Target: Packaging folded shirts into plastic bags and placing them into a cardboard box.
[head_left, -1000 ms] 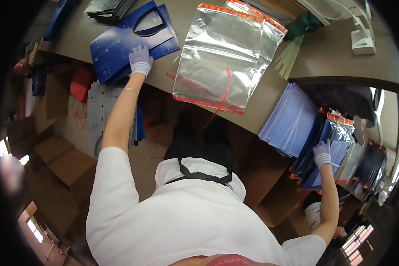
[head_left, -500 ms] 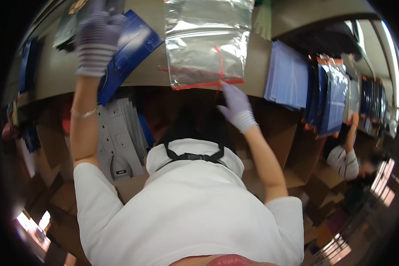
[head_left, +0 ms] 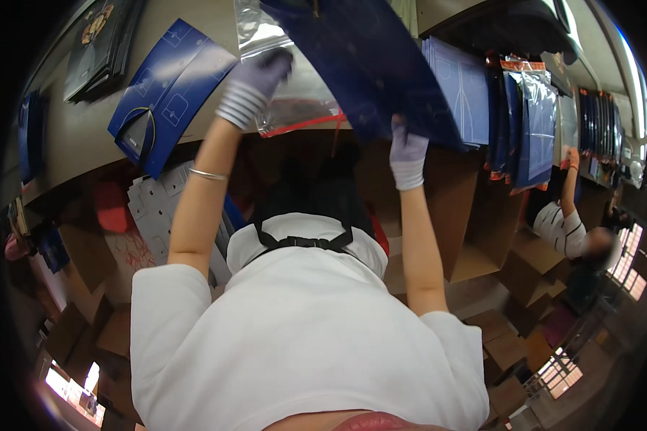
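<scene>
Blue sheet [head_left: 381, 65] moved over clear bag [head_left: 303, 93], lower edge between right fingers [head_left: 400, 133]

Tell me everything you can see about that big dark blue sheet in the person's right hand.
The dark blue sheet is long and broad, looks like smooth card, and carries faint pale lines. It is held aslant, its upper end running out of the picture at the top. The gloved right hand grips it near the lower edge. From this view it covers part of the clear plastic bag; whether the two touch cannot be told.
</scene>
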